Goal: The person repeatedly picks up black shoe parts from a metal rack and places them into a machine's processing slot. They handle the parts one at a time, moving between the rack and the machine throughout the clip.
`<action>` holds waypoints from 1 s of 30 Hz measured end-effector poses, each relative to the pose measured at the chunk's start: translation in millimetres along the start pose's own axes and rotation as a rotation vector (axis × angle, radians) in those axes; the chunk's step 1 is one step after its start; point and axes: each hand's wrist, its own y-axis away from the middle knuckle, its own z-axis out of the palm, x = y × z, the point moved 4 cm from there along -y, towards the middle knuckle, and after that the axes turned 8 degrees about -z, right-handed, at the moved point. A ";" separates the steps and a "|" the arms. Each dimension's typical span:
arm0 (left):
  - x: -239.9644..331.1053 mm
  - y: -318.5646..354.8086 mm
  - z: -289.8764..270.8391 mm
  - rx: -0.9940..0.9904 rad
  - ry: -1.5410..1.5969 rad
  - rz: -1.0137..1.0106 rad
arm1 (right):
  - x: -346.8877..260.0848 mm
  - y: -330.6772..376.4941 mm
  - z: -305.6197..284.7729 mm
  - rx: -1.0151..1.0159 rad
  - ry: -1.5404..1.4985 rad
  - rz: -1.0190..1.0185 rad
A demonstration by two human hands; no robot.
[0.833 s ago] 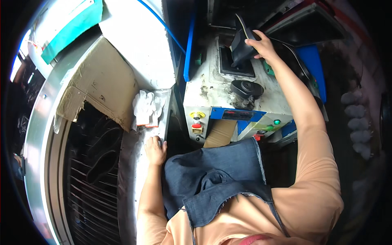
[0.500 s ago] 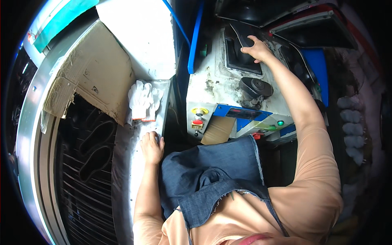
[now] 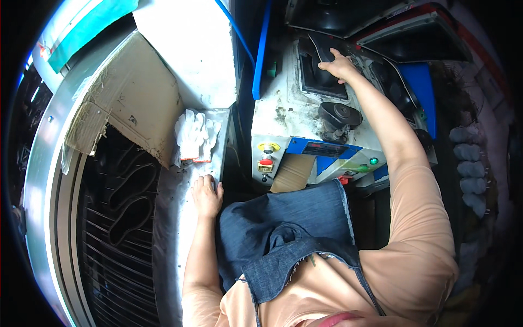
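My right hand (image 3: 340,67) reaches to the top of the machine, thumb and forefinger at the near end of a thin dark shoe sole (image 3: 323,47). The sole lies tilted over the far part of a framed recess (image 3: 311,82) in the machine top; shadow hides its exact contact with my fingers. Just nearer stands a dark sole-shaped pad (image 3: 340,113) on a mount. My left hand (image 3: 206,197) rests, holding nothing, on the metal ledge (image 3: 188,229), its fingers lying apart at the edge. White gloves (image 3: 196,136) with orange cuffs lie beyond it.
Left of the ledge, dark soles (image 3: 131,220) lie on a slatted conveyor (image 3: 114,278) beneath a torn cardboard flap (image 3: 139,103). Raised dark lids (image 3: 419,41) stand behind the machine. A red button (image 3: 266,162) sits on its front; grey-white bundles (image 3: 468,169) line the right side.
My right hand has shifted slightly, its forefinger lying more along the sole. The whole view has moved a little; my left hand stays on the ledge.
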 end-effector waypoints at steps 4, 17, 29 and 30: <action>2.9 0.9 0.7 0.002 -0.014 0.022 | 8.9 -1.0 0.4 0.080 0.170 -0.072; 1.8 0.1 2.1 0.011 -0.063 0.015 | 92.9 188.6 -68.9 0.272 -0.051 -0.614; 144.7 -1.9 33.6 -0.309 0.487 0.292 | 260.7 288.1 37.0 0.043 -0.316 -0.197; 155.0 -5.1 41.5 -0.301 0.442 0.313 | 270.4 284.8 50.6 0.007 -0.283 -0.143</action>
